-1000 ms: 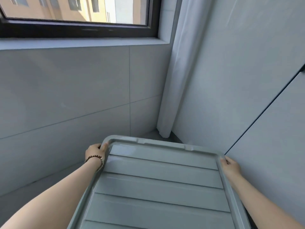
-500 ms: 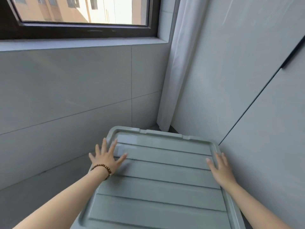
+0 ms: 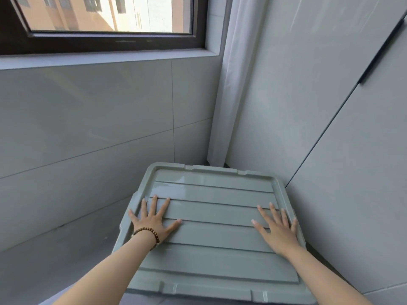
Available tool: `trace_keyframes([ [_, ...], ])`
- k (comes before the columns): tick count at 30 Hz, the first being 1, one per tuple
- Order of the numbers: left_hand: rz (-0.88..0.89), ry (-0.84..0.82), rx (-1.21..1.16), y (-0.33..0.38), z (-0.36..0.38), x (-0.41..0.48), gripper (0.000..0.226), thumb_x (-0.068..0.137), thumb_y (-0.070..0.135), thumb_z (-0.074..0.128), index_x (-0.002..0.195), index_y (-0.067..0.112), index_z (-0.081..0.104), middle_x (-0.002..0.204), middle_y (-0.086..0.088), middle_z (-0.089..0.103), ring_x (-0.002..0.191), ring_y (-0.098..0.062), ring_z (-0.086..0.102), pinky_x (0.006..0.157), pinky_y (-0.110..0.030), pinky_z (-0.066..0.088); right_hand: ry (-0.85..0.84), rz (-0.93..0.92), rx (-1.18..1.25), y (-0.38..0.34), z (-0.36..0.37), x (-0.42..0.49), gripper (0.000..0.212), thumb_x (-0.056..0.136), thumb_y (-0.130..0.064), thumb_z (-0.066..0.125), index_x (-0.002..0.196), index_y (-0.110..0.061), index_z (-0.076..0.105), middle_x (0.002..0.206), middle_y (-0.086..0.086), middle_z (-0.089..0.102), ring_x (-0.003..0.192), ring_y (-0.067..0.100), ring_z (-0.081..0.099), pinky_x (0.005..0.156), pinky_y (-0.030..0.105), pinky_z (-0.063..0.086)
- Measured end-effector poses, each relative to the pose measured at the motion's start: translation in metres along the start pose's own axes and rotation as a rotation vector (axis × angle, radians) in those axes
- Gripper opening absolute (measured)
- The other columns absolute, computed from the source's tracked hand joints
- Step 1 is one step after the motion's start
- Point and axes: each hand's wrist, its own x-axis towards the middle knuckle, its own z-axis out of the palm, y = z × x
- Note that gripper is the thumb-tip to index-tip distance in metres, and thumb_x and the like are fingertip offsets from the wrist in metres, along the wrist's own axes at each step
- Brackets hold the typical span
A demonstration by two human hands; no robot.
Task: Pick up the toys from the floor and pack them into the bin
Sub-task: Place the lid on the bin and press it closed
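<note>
A grey-green bin sits in the room's corner with its ribbed lid point(image 3: 213, 194) on top, hiding whatever is inside. My left hand point(image 3: 153, 223), a brown bead bracelet on its wrist, lies flat on the lid's left side with fingers spread. On the lid's right side rests my right hand point(image 3: 277, 230), also flat and spread. Neither hand holds anything. No toys are in view.
The bin stands close to a grey cabinet panel point(image 3: 352, 172) on the right. A tiled wall point(image 3: 88, 139) with a dark-framed window point(image 3: 110, 40) runs along the left. A white curtain point(image 3: 231, 84) hangs in the corner. Grey floor point(image 3: 55, 260) shows left of the bin.
Both hands let go of the lid's far corners and came back toward me, ending flat on top of the lid. More of the lid's near edge is now in view.
</note>
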Motion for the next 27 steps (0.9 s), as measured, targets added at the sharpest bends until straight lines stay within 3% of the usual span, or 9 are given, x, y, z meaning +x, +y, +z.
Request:
trace_keyframes([
  [5, -0.019, -0.002, 0.022, 0.003, 0.003, 0.008, 0.094, 0.061, 0.088, -0.001, 0.142, 0.045, -0.022, 0.155, 0.002, -0.024, 0.143, -0.030, -0.018, 0.105, -0.066, -0.010, 0.020, -0.014, -0.037, 0.001, 0.009, 0.002, 0.070, 0.084, -0.075, 0.014, 0.144, -0.050, -0.013, 0.155, -0.008, -0.024, 0.144, 0.025, -0.020, 0.111, 0.052, -0.018],
  [9, -0.009, 0.048, 0.074, 0.026, -0.001, 0.004, 0.084, 0.074, 0.081, 0.000, 0.144, 0.039, -0.022, 0.157, -0.004, -0.018, 0.143, -0.031, -0.017, 0.110, -0.064, -0.007, 0.063, -0.104, 0.117, 0.015, 0.001, -0.005, 0.083, 0.071, -0.081, 0.006, 0.146, -0.047, -0.002, 0.157, -0.012, -0.013, 0.145, 0.017, -0.016, 0.116, 0.047, -0.012],
  [11, 0.099, 0.082, 0.023, 0.061, 0.000, -0.001, 0.091, 0.065, 0.082, -0.013, 0.144, 0.038, -0.022, 0.157, -0.003, -0.016, 0.144, -0.029, -0.017, 0.111, -0.060, -0.007, 0.212, -0.073, 0.306, 0.028, -0.006, -0.011, 0.082, 0.078, -0.075, 0.028, 0.149, -0.039, 0.008, 0.159, -0.010, 0.000, 0.147, 0.015, -0.005, 0.119, 0.045, -0.001],
  [13, 0.240, 0.092, -0.028, 0.105, 0.007, -0.007, 0.109, 0.045, 0.083, -0.031, 0.144, 0.039, -0.020, 0.157, 0.001, -0.018, 0.144, -0.027, -0.017, 0.111, -0.057, -0.009, 0.297, 0.118, 0.524, 0.043, -0.008, -0.017, 0.092, 0.079, -0.064, 0.054, 0.151, -0.026, 0.010, 0.159, -0.004, 0.005, 0.147, 0.018, 0.004, 0.119, 0.044, 0.008],
  [17, 0.394, 0.082, -0.023, 0.171, 0.030, -0.016, 0.116, 0.038, 0.079, -0.040, 0.145, 0.040, -0.016, 0.156, 0.005, -0.019, 0.144, -0.025, -0.018, 0.111, -0.057, -0.011, -0.073, 0.480, 1.090, 0.065, -0.004, -0.033, 0.114, 0.071, -0.061, 0.069, 0.151, -0.009, 0.007, 0.158, 0.008, 0.014, 0.144, 0.026, 0.019, 0.115, 0.040, 0.020],
  [18, 0.400, 0.079, -0.018, 0.178, 0.038, -0.018, 0.116, 0.037, 0.078, -0.041, 0.144, 0.040, -0.018, 0.156, 0.006, -0.019, 0.144, -0.025, -0.018, 0.111, -0.057, -0.012, -0.164, 0.494, 1.156, 0.068, 0.000, -0.034, 0.112, 0.072, -0.060, 0.068, 0.150, -0.006, 0.010, 0.156, 0.009, 0.020, 0.142, 0.027, 0.024, 0.113, 0.039, 0.023],
  [22, 0.382, 0.154, -0.024, 0.181, 0.060, -0.023, 0.100, 0.047, 0.079, -0.039, 0.137, 0.039, -0.024, 0.156, 0.006, -0.017, 0.145, -0.025, -0.014, 0.108, -0.052, -0.019, -0.172, 0.541, 1.338, 0.074, 0.013, -0.020, 0.099, 0.071, -0.056, 0.073, 0.146, -0.009, 0.028, 0.144, 0.007, 0.043, 0.130, 0.027, 0.043, 0.099, 0.031, 0.036],
  [25, 0.383, 0.184, -0.034, 0.180, 0.063, -0.023, 0.097, 0.054, 0.079, -0.035, 0.141, 0.040, -0.016, 0.157, 0.006, -0.011, 0.146, -0.025, -0.008, 0.107, -0.050, -0.018, -0.392, 0.482, 1.479, 0.081, 0.019, -0.012, 0.089, 0.058, -0.065, 0.077, 0.133, -0.024, 0.051, 0.130, 0.006, 0.059, 0.118, 0.025, 0.057, 0.102, 0.046, 0.044],
  [27, 0.386, 0.212, -0.057, 0.180, 0.064, -0.022, 0.099, 0.059, 0.080, -0.030, 0.146, 0.039, -0.004, 0.158, 0.006, -0.003, 0.146, -0.025, -0.003, 0.108, -0.050, -0.015, -0.357, 0.472, 1.503, 0.086, 0.022, -0.008, 0.088, 0.052, -0.062, 0.082, 0.127, -0.021, 0.057, 0.122, 0.009, 0.064, 0.111, 0.026, 0.061, 0.099, 0.045, 0.047],
])
